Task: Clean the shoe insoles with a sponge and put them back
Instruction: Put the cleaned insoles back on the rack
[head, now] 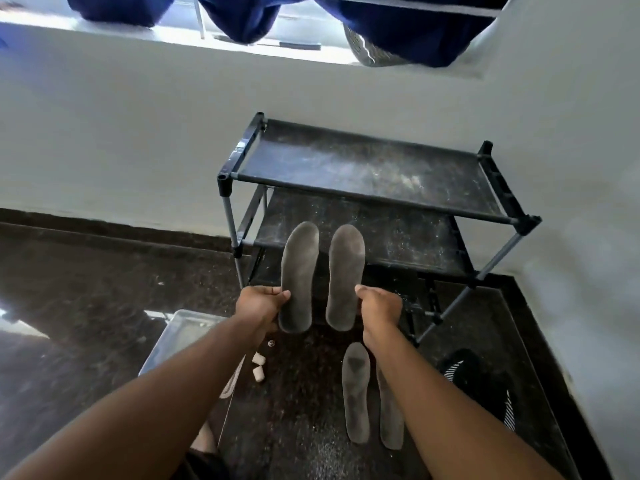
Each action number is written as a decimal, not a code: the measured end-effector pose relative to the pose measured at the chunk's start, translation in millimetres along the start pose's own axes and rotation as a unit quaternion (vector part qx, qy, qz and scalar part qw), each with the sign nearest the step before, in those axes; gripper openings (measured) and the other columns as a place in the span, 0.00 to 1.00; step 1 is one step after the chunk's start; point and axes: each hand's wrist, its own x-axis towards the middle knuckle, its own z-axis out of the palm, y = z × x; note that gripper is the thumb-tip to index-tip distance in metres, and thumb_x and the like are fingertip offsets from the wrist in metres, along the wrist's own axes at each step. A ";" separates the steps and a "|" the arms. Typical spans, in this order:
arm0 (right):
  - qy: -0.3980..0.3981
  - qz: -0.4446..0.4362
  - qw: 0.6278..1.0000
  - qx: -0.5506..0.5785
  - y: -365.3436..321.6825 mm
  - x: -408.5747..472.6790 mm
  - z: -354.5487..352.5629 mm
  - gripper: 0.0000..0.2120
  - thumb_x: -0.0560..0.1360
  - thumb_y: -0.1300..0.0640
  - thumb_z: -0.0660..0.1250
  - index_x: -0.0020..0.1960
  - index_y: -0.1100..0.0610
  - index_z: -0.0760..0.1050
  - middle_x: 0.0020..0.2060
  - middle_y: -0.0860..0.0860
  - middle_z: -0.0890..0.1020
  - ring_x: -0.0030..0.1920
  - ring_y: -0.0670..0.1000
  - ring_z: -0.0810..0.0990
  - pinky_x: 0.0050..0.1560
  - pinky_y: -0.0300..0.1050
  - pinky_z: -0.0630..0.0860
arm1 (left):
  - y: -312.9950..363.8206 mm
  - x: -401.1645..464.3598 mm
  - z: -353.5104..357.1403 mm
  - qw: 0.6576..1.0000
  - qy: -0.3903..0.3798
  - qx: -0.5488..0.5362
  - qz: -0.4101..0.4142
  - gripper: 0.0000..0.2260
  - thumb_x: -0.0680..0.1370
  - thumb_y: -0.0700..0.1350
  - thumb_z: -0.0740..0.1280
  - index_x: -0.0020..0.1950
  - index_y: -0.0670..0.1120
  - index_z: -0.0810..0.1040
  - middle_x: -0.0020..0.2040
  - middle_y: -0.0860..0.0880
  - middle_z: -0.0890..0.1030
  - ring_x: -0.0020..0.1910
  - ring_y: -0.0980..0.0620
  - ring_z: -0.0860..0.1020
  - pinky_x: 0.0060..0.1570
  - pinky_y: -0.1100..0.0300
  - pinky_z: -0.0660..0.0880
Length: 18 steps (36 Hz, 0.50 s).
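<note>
I hold up two dusty grey insoles side by side, toes pointing away, in front of the shoe rack. My left hand (260,303) grips the left insole (298,271) near its heel. My right hand (378,306) grips the right insole (344,271) the same way. Two more grey insoles lie flat on the dark floor below: one (355,393) fully visible, the other (391,420) partly hidden behind my right forearm. No sponge is clearly visible.
A dusty black shoe rack (367,174) stands against the white wall. A clear plastic tub (176,337) sits on the floor at left, with two small white pieces (258,367) beside it. A black shoe with white stripes (478,382) lies at right.
</note>
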 end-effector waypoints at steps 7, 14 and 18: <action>0.001 0.059 0.998 0.031 -23.5 36.5 25.3 0.06 0.74 0.62 0.74 0.44 0.59 0.77 0.44 0.55 0.83 0.48 0.56 0.83 0.56 0.52 0.80 | 29.7 28.2 5.9 0.999 0.020 -0.034 -0.020 0.05 0.81 0.39 0.72 0.55 0.39 0.84 0.52 0.40 0.85 0.49 0.42 0.85 0.34 0.49 0.83; -0.023 0.125 0.987 0.096 -39.6 59.3 43.8 0.08 0.73 0.65 0.74 0.48 0.61 0.76 0.43 0.57 0.84 0.43 0.55 0.84 0.53 0.53 0.83 | 50.3 44.8 20.1 0.990 0.026 -0.132 -0.046 0.07 0.81 0.40 0.71 0.56 0.37 0.81 0.56 0.41 0.83 0.53 0.39 0.84 0.29 0.52 0.83; -0.070 0.155 0.978 0.123 -31.3 64.5 44.0 0.11 0.74 0.61 0.75 0.56 0.62 0.81 0.46 0.57 0.87 0.44 0.55 0.87 0.45 0.50 0.84 | 47.8 44.9 23.8 0.984 0.001 -0.171 -0.045 0.11 0.82 0.43 0.70 0.58 0.36 0.80 0.54 0.39 0.85 0.47 0.41 0.87 0.37 0.51 0.84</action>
